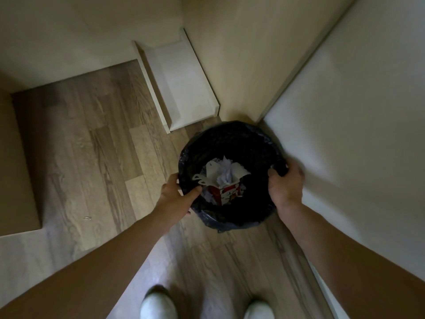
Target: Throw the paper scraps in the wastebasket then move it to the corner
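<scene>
Your left hand (178, 195) and right hand (286, 184) clamp the round bin's (232, 137) crinkly black liner rim; crumpled paper (224, 172) lies inside, on wood-grain floor (96, 146).

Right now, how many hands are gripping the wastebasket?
2. The left hand grips the near-left rim of the wastebasket, thumb inside; the right hand grips the right rim. Paper scraps lie inside.

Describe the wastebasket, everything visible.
The wastebasket is round, lined with a black plastic bag folded over its rim. It stands upright on the wood floor by the wall corner. Inside lie white paper scraps and a red-and-white carton. The left hand and right hand grip opposite rim edges.
</scene>
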The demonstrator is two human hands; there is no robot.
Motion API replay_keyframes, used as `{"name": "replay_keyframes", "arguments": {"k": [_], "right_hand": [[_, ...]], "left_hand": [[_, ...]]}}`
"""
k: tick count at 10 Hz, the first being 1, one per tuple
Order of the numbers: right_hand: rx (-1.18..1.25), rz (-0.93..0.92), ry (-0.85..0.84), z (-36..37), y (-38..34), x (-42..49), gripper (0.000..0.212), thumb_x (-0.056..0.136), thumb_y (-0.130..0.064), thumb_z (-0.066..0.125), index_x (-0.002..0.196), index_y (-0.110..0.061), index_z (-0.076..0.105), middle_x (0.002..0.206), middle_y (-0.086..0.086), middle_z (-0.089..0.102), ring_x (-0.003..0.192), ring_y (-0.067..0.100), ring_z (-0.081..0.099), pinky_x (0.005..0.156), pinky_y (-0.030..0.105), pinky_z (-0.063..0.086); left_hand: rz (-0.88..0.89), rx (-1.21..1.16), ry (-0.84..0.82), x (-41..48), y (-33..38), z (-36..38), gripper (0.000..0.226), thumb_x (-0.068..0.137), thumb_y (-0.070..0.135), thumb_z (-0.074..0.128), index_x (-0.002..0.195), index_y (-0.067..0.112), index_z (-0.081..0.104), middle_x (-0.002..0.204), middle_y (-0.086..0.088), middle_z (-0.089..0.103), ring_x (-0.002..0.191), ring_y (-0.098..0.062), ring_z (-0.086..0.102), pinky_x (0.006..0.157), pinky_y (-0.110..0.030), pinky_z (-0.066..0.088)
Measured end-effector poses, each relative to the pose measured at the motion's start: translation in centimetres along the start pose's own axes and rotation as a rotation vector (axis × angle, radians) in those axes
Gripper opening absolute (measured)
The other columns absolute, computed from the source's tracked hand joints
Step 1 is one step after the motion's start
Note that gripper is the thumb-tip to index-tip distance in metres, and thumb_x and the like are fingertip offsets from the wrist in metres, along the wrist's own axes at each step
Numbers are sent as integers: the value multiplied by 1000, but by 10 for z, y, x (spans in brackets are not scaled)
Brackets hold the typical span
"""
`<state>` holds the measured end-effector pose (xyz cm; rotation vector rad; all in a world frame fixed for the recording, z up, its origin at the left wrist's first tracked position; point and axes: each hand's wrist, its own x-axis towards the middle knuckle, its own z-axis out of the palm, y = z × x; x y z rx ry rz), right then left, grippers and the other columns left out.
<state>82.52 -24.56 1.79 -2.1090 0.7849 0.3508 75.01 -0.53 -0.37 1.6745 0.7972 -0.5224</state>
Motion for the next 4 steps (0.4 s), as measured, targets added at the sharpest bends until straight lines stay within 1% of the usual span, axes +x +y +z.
{"name": "replay_keyframes", "arguments": {"k": [1,2,3,4], "right_hand": [[-119,12,8,-10,-20,-24,62,98,-34,59,158,-26,43,157,16,43,141,42,48,124,53,33],[-73,-61,-40,-21,-41,-51,57,101,-34,58,156,-28,46,148,13,52,135,38,56,120,53,41],[69,-107,-116,-49,-79,-92,54,104,-35,58,156,-25,48,150,6,58,137,25,58,118,44,46],[159,-133,-167,-81,-117,-134,45,105,-33,58,148,-23,57,140,2,67,127,20,64,114,42,51]], "left_hand": [[12,63,61,-17,16,-13,77,90,45,78,155,30,39,145,-7,49,108,-21,63,66,-25,57],[34,79,124,-42,41,-23,74,91,46,76,155,31,41,146,-4,48,116,-22,59,70,-21,49],[131,-46,96,-88,82,-34,61,95,38,74,150,29,47,145,1,53,121,-21,61,79,-22,54],[175,-159,75,-141,120,-44,49,99,27,71,145,25,53,129,9,58,109,-10,62,70,-8,52]]}}
